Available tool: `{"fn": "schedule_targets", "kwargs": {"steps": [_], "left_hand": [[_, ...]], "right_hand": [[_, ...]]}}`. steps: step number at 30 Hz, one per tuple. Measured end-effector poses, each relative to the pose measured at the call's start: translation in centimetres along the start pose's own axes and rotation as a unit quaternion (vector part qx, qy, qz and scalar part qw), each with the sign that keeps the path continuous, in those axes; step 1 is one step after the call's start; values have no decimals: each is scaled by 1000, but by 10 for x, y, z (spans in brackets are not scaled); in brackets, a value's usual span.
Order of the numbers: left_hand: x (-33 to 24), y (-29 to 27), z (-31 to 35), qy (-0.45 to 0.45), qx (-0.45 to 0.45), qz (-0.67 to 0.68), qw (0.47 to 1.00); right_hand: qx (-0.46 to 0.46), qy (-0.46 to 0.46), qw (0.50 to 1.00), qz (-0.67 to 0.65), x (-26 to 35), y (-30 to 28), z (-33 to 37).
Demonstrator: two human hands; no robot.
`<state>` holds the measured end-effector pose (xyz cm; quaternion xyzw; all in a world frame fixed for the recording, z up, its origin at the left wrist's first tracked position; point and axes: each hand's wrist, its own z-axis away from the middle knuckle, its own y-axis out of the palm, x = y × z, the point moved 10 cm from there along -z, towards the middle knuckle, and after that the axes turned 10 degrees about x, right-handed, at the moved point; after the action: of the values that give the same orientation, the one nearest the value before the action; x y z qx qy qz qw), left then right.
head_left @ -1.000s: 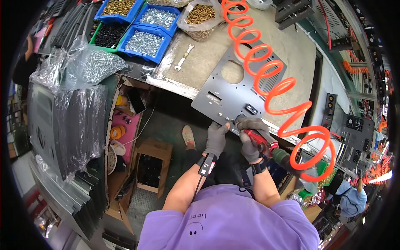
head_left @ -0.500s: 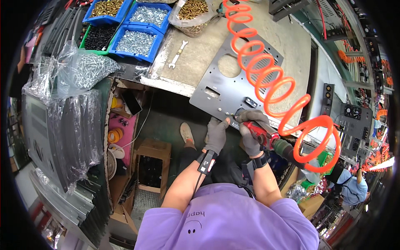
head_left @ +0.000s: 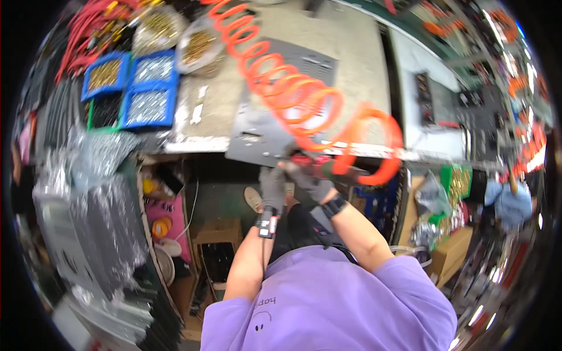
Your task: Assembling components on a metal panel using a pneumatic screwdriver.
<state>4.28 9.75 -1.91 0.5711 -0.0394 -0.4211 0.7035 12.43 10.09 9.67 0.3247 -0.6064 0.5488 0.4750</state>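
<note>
My gloved right hand [head_left: 311,182] is closed round a red air screwdriver [head_left: 303,158] at the bench's front edge. An orange coiled air hose [head_left: 293,93] loops above the work; its nearest coils hang close to the tool's back end. Right beside it, my gloved left hand [head_left: 273,186] is closed, fingertips up at the front edge of a grey metal panel [head_left: 243,126]; blur hides what they hold. The panel lies flat with its front overhanging the bench. Its holes and slots are partly covered by the hose. The tool's tip is hidden behind my right hand.
On the bench's left stand blue bins [head_left: 151,105] of small metal parts, a bag of brass-coloured fasteners [head_left: 199,50] and a wrench [head_left: 199,105]. Plastic-wrapped panels [head_left: 93,228] stand at my left. A cardboard box [head_left: 216,234] sits below the bench. A person [head_left: 508,202] is at far right.
The view has swung to the right and blurred. My hands have drawn closer together at the panel's front edge, with the air screwdriver still in my right hand.
</note>
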Motion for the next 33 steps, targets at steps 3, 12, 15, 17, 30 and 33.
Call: {"fn": "schedule_targets", "kwargs": {"steps": [3,12,15,17,30,33], "left_hand": [[12,-3,-3,-69,35,3,997],[-14,11,3,74,177,-683,705],[-9,38,11,-53,153,-425,891],[1,30,11,-121,130,-283,943],[2,-55,-4,-191,-54,-148,969],[-4,-53,9,-210,-78,-214,951]], "right_hand": [[-40,-36,985,-163,-49,14,6],[-165,-162,965,-120,42,-33,26],[-189,-139,963,-131,34,-37,31],[-195,-132,961,-143,31,-38,35],[-324,-35,916,-234,0,-100,45],[-307,216,925,-54,-41,-153,42]]}}
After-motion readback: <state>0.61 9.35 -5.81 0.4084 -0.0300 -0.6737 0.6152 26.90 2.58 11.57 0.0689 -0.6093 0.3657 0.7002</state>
